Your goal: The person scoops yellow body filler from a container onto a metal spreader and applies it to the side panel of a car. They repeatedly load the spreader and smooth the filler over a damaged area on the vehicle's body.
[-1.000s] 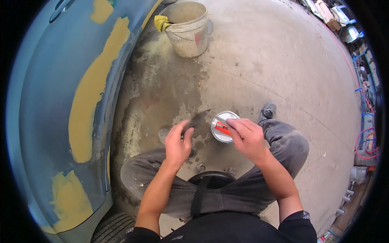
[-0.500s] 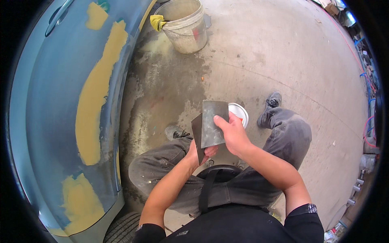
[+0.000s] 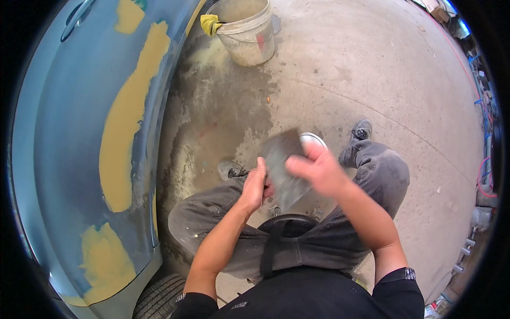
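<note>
My right hand [image 3: 323, 171], blurred by motion, grips a flat grey rectangular spreader [image 3: 287, 181] between thumb and fingers. Behind it, a darker flat spreader [image 3: 289, 137] shows partly. My left hand [image 3: 255, 185] is closed on that darker one, thumb upright along its edge and fingertips mostly hidden behind the plates. The two spreaders overlap in front of my lap, and the blur hides whether they touch. A round white-rimmed tin [image 3: 314, 139] stands on the floor just past my right hand, mostly covered.
To my left is a blue car panel [image 3: 69, 138] with yellow filler patches [image 3: 125, 133] and a door handle [image 3: 77, 20]. Below it sits a tyre [image 3: 159, 297]. A dirty bucket [image 3: 247, 42] with a yellow cloth [image 3: 210, 24] stands ahead. Hoses [image 3: 481, 170] line the far right.
The grey spreader has tilted and swung across the darker one, its lower end moving right. My right hand has shifted slightly right and blurred; the darker spreader is now more covered.
</note>
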The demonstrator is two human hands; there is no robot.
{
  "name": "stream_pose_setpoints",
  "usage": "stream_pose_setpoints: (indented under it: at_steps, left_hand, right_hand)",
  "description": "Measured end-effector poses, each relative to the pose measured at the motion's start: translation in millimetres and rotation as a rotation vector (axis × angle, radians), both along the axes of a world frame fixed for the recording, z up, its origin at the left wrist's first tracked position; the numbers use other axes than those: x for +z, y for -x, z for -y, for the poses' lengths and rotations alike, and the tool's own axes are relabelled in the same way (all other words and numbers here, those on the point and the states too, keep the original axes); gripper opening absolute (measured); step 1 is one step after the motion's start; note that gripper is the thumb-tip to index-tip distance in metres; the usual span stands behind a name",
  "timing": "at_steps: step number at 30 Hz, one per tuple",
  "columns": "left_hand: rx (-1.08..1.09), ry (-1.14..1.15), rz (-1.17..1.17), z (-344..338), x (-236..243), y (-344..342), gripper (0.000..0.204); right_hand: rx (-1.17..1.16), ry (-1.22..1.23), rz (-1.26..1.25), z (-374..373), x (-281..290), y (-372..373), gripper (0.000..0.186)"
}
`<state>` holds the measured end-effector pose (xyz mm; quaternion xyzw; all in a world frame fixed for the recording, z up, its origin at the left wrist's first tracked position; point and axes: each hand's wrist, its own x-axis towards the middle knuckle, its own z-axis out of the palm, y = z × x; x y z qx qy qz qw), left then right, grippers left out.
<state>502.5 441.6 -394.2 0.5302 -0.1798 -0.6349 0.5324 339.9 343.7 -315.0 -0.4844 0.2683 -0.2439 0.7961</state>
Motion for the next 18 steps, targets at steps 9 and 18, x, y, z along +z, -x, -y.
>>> stream_pose_setpoints:
  at_steps: [9,18]
  left_hand:
    - [-0.235,0.176,0.380,-11.8,3.5,-3.5,0.066]
    - [-0.204,0.117,-0.489,-9.8,-2.7,-9.6,0.043]
  right_hand:
    - [0.124,-0.070,-0.121,32.7,-4.9,20.6,0.021]
    - [0.247,-0.046,-0.025,17.0,5.9,11.6,0.016]
